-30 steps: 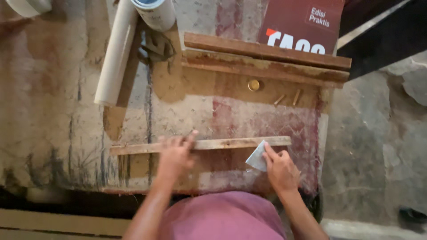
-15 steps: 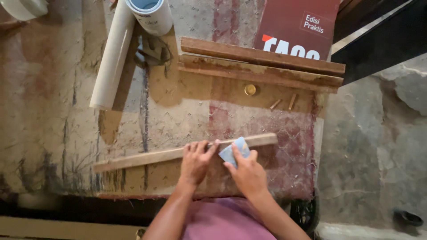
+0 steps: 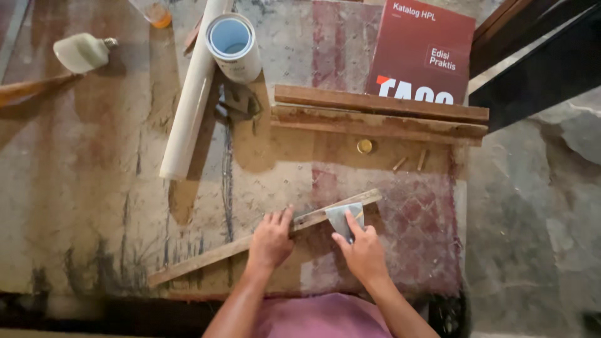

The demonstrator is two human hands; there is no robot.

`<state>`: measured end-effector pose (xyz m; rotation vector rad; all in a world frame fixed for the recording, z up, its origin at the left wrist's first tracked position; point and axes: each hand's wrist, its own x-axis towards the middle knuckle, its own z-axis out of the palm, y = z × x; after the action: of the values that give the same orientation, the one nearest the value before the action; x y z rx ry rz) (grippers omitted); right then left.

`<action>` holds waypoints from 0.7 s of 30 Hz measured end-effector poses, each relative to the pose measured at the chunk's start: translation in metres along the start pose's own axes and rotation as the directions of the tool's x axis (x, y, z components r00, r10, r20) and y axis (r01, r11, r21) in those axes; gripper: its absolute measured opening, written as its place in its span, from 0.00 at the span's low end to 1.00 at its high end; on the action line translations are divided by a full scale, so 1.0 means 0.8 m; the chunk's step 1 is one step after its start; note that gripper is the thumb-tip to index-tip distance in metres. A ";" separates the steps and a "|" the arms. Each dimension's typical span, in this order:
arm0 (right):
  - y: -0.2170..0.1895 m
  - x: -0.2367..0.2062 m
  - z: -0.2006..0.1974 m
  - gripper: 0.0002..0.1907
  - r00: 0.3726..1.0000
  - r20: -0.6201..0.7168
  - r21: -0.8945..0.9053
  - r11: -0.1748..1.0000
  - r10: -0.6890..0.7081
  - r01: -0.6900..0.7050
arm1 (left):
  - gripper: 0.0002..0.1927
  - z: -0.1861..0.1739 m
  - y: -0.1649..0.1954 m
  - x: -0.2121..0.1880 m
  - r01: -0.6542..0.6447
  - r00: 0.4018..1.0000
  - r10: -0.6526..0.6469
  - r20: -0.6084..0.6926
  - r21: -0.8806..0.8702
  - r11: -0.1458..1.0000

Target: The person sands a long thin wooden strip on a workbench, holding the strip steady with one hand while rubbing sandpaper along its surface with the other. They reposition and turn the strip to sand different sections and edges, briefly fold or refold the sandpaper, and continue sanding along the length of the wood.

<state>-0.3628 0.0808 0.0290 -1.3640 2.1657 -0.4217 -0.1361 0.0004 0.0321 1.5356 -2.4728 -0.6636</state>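
Head view looks straight down on a long, thin wooden strip [image 3: 263,236] lying slantwise across a worn, stained counter [image 3: 81,206], its left end low near the front edge and its right end raised toward the middle. The strip is pale, rough and narrow, with darker marks along its top face. The left hand [image 3: 270,240] lies flat on the strip near its middle, fingers spread and pressing down. The right hand [image 3: 362,251] is closed on a small grey sheet of sandpaper [image 3: 345,216], pinching it with the fingers against the strip close to its right end.

Behind the strip, well apart from it, two thicker wooden battens [image 3: 375,112] lie side by side, and a dark red catalogue [image 3: 421,50] lies beyond them. A small brass-coloured round piece [image 3: 364,146] and two short wooden pegs [image 3: 410,161] lie between the battens and the strip. A white roll [image 3: 191,100] lies to the left rear with a light blue-rimmed tube [image 3: 235,47] touching it. A pale bottle [image 3: 81,52] rests at the far left.

Counter's right edge runs just past the strip's right end, with grey floor [image 3: 532,219] beyond. Bare surface lies to the left of the strip and between it and the battens.
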 end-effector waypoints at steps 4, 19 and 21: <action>-0.028 0.017 0.000 0.38 0.998 -0.063 0.161 0.987 -0.007 0.017 | 0.43 -0.030 -0.043 -0.013 0.078 0.987 -0.079 -0.141 -0.014 0.997; -0.087 -0.036 0.051 0.34 0.880 0.223 0.809 0.425 0.419 -0.407 | 0.22 -0.038 -0.088 -0.085 0.130 0.990 -0.134 -0.036 -0.089 0.987; -0.095 -0.046 0.040 0.36 0.941 0.111 0.833 0.486 0.319 -0.263 | 0.23 -0.048 -0.066 -0.083 0.186 0.982 -0.184 0.030 -0.256 0.949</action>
<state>-0.2758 0.0808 0.0534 -0.4063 1.7366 -1.1923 -0.0489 0.0279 0.0496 1.6734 -2.1579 -0.9783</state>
